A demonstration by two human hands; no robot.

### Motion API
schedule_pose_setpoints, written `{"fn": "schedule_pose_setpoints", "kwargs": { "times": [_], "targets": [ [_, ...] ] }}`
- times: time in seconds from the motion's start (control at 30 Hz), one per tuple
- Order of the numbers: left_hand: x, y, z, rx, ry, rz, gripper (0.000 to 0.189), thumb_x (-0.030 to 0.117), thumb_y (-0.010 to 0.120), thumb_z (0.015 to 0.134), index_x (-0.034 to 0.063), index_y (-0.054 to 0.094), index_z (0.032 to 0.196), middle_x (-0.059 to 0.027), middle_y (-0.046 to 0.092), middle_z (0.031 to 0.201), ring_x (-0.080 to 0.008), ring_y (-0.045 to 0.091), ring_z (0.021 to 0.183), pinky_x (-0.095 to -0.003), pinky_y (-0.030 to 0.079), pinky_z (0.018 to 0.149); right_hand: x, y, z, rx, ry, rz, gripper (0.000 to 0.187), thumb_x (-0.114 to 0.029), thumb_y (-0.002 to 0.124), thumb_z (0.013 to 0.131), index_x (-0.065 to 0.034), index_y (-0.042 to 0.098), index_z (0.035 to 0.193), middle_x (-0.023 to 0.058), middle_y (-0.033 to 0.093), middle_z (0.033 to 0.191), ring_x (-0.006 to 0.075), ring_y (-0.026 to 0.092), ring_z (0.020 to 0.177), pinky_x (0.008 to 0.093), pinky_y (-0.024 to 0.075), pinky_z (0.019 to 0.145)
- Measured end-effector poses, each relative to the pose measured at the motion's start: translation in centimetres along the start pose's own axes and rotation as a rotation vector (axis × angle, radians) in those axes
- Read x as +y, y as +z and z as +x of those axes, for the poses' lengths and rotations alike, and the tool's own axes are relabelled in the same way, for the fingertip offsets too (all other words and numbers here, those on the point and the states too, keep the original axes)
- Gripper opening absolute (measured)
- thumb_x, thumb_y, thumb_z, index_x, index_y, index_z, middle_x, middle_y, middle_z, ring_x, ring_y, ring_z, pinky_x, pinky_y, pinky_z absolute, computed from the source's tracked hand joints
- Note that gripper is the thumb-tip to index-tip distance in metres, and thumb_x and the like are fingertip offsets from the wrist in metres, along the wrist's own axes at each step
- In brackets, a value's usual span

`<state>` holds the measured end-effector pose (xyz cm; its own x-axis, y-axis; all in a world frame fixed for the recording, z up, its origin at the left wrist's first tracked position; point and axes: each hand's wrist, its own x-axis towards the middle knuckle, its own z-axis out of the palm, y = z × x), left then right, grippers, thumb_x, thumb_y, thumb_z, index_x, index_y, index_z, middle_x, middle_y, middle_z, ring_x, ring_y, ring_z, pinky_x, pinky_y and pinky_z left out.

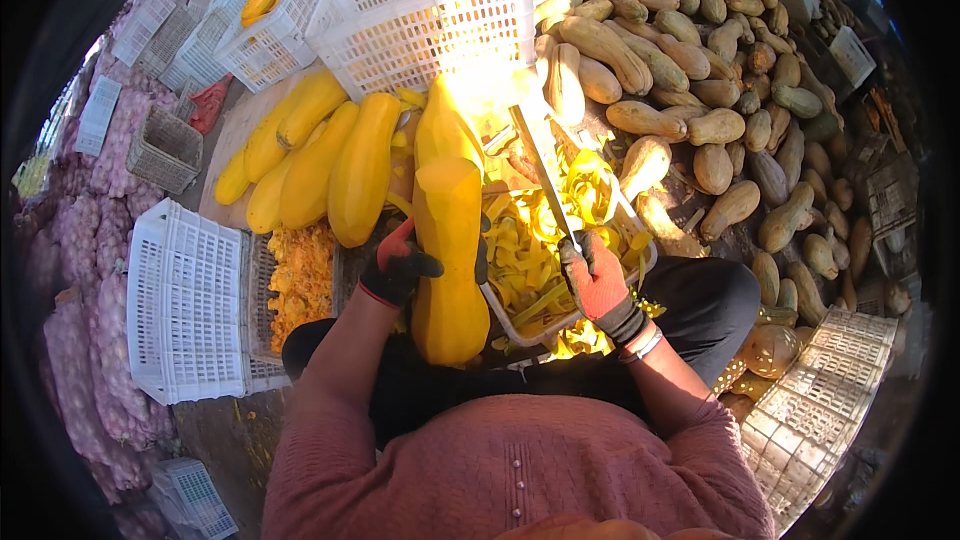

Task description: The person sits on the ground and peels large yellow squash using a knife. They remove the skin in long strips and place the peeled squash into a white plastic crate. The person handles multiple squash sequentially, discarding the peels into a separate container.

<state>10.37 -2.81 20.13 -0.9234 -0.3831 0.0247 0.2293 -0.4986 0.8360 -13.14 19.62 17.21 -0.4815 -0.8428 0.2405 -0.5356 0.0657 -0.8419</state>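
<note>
My left hand, in a red and black glove, lies against the left side of a peeled yellow squash that stands on end before me; its fingers are partly hidden behind it. In my right hand, gloved alike, is the handle of a long-bladed knife, its blade pointing up and away, apart from the squash. Below the blade, a crate holds yellow peel strips. Several peeled squashes lie on a board to the left; another squash is just beyond the upright one.
Unpeeled squashes are heaped at the right. White plastic crates stand ahead, and another crate is at my left beside orange pulp. Net sacks line the far left. A crate leans at the lower right.
</note>
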Motion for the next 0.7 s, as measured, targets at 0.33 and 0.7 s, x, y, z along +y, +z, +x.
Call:
{"fn": "schedule_pose_setpoints", "kwargs": {
  "times": [0.33, 0.7],
  "targets": [
    [-1.2, -1.4, -0.2, -0.024, -0.057, -0.047, 0.098, 0.011, 0.093, 0.065, -0.0022, 0.048, 0.151, -0.0168, 0.067, 0.135, -0.0317, 0.066, 0.122, -0.0474, 0.053, 0.104, -2.3, -1.5, 0.6, -0.211, -0.031, -0.034, 0.023, -0.015, 0.064, 0.095, 0.0004, 0.059, 0.111, 0.0273, 0.068, 0.090, 0.0485, 0.066, 0.086, 0.0510, 0.0529, 0.073],
    [-2.8, 1.5, 3.8, 0.100, -0.014, 1.275, 0.094, 0.034, 0.092, 0.064, 0.0010, 0.052, 0.141, -0.0211, 0.071, 0.121, -0.0332, 0.070, 0.112, -0.0438, 0.055, 0.097, -0.3, -4.2, -1.1, 0.074, -0.037, -0.109, 0.025, -0.017, 0.064, 0.099, 0.0035, 0.060, 0.112, 0.0272, 0.066, 0.089, 0.0467, 0.066, 0.085, 0.0464, 0.0511, 0.073]
  ]
}}
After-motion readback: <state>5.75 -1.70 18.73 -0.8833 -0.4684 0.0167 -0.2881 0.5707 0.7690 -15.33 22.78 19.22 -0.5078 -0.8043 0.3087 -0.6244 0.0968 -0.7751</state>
